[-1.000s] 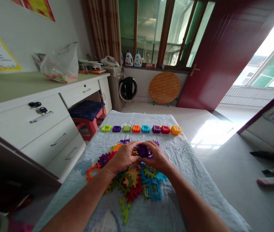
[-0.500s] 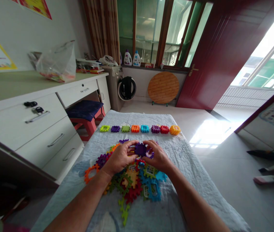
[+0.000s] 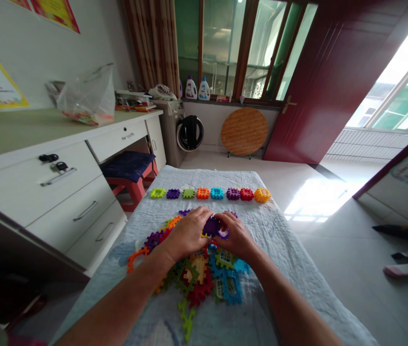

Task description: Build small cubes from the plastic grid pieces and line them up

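Observation:
A purple interlocking plastic block (image 3: 211, 227) is gripped between my two hands above a pile of loose pieces. My left hand (image 3: 191, 231) has its fingers closed over the block's left side and hides part of it. My right hand (image 3: 238, 235) holds the right side with bent fingers. A purple piece with a round opening (image 3: 223, 234) shows by the right fingers; whether it is joined to the block I cannot tell. Below lie a red toothed piece (image 3: 201, 292), a blue frame piece (image 3: 232, 287), a green strip (image 3: 186, 319) and an orange ring-like piece (image 3: 136, 258).
Across the far part of the cloth-covered table (image 3: 290, 269) runs a row of several small blocks, from a lime one (image 3: 157, 193) to a yellow-orange one (image 3: 262, 194). White drawers (image 3: 78, 206) and a stool (image 3: 128, 168) stand to the left.
My left hand has turned inward over the purple block, covering more of it. The block has tilted, and its flat square face shows less. The view has shifted slightly.

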`<action>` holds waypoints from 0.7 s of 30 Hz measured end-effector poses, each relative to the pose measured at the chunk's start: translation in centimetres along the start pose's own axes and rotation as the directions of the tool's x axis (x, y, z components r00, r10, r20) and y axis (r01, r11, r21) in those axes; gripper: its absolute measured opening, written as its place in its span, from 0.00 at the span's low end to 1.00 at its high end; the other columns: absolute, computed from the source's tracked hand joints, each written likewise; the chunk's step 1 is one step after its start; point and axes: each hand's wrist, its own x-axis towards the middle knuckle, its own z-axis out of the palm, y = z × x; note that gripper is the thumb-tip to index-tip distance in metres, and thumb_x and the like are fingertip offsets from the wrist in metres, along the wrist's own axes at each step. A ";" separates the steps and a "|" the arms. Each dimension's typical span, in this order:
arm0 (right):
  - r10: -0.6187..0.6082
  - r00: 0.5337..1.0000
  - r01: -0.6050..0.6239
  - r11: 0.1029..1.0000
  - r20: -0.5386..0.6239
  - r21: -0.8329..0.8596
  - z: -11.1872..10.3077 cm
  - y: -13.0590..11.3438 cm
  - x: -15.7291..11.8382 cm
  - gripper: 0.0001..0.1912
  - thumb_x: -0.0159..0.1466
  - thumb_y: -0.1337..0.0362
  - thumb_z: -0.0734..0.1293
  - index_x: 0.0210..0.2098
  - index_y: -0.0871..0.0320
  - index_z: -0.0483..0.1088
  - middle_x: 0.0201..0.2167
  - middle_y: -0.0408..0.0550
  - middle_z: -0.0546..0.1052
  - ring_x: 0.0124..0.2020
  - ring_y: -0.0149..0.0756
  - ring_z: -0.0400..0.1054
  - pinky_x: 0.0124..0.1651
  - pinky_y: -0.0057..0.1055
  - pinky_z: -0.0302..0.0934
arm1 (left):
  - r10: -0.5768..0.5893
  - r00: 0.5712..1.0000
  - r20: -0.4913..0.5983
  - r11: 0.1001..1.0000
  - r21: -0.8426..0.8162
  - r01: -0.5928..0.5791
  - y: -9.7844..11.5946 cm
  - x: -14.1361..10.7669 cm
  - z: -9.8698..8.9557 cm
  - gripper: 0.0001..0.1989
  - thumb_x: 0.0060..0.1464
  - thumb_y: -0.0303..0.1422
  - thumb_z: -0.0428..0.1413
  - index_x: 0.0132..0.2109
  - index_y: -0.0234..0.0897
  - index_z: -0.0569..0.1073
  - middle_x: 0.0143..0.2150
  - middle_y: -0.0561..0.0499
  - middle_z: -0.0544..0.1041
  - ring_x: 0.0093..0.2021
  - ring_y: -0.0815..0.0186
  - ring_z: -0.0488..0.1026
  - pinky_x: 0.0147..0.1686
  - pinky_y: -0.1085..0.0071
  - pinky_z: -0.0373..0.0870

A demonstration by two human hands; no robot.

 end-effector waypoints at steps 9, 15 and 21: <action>-0.006 1.000 0.006 1.000 -0.028 -0.003 -0.1 0.1 0.0 0.29 0.53 0.70 0.68 0.54 0.56 0.61 0.43 0.50 0.70 0.38 0.35 0.67 0.41 0.35 0.67 | 0.004 1.000 0.031 0.927 0.376 -0.015 1.1 1.0 0.2 0.16 0.45 0.32 0.58 0.44 0.37 0.72 0.40 0.43 0.74 0.44 0.53 0.69 0.46 0.58 0.64; 0.064 0.987 -0.066 0.998 -0.151 -0.008 -1.3 2.0 -0.4 0.28 0.58 0.66 0.66 0.57 0.54 0.58 0.48 0.53 0.68 0.42 0.38 0.68 0.43 0.40 0.68 | -0.140 0.984 -0.114 0.901 0.398 0.174 -5.4 2.1 -3.7 0.22 0.42 0.36 0.61 0.48 0.40 0.72 0.45 0.46 0.75 0.46 0.55 0.71 0.50 0.62 0.63; 0.120 0.963 -0.128 0.992 -0.241 -0.020 -1.5 4.1 -0.5 0.20 0.61 0.63 0.63 0.53 0.55 0.63 0.47 0.52 0.68 0.38 0.36 0.68 0.39 0.37 0.69 | -0.340 0.940 -0.039 0.837 0.443 0.321 -14.0 5.0 -7.7 0.25 0.40 0.34 0.61 0.49 0.37 0.72 0.51 0.46 0.75 0.50 0.57 0.70 0.52 0.67 0.63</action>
